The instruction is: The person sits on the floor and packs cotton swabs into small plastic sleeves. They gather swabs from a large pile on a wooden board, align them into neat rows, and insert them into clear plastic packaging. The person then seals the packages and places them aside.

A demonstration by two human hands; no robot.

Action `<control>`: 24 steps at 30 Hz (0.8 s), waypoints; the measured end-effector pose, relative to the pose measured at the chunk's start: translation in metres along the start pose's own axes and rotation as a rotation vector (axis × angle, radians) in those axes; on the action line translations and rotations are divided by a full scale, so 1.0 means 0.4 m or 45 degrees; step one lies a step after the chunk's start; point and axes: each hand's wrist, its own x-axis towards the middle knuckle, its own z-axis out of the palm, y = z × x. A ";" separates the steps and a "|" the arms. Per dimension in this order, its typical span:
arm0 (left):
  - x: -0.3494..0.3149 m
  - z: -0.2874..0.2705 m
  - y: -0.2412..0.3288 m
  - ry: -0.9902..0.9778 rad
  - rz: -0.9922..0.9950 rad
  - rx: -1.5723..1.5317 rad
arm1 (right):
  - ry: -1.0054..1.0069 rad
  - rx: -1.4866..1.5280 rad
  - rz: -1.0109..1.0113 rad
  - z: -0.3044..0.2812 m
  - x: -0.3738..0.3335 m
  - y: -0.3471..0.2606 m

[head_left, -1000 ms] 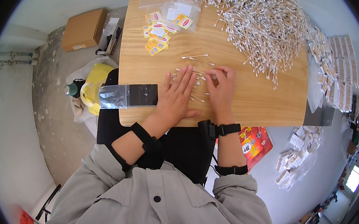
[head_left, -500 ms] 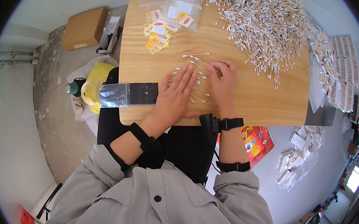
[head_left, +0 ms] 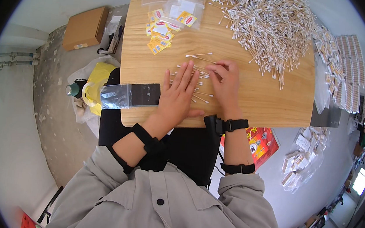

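My left hand [head_left: 178, 91] lies flat on the wooden table, fingers stretched and spread apart, over a small row of cotton swabs [head_left: 201, 94]. White tips stick out on both sides of its fingers; the sticks between are mostly hidden. Just to the right, my right hand [head_left: 226, 81] is curled, thumb and forefinger pinched at the tip end of a cotton swab [head_left: 200, 67] at the top of the row. Another loose swab [head_left: 199, 54] lies slightly farther away, with one more stick beside it reaching toward my right fingers.
A large heap of cotton swabs [head_left: 270, 25] covers the table's far right. Yellow-and-white cards [head_left: 159, 37] and clear bags lie far left. A dark strip with a clear plastic bag [head_left: 116, 96] sits at the left edge. Packed swab bundles [head_left: 349, 73] stand beyond the right edge.
My right hand has shifted slightly left, and the swab at its fingertips has come down alongside the row. My left fingers have spread wider.
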 end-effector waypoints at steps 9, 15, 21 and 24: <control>0.010 -0.031 -0.058 -0.043 0.055 -0.022 | 0.291 0.287 0.256 0.000 -0.063 -0.018; -0.011 0.039 -0.046 0.139 0.098 0.016 | 0.280 0.475 0.397 0.036 -0.100 -0.095; -0.003 0.029 -0.003 0.204 -0.058 -0.012 | 0.321 0.656 0.414 0.069 -0.104 -0.090; -0.017 0.014 -0.030 0.202 -0.143 -0.079 | 0.427 0.866 0.486 0.085 -0.107 -0.081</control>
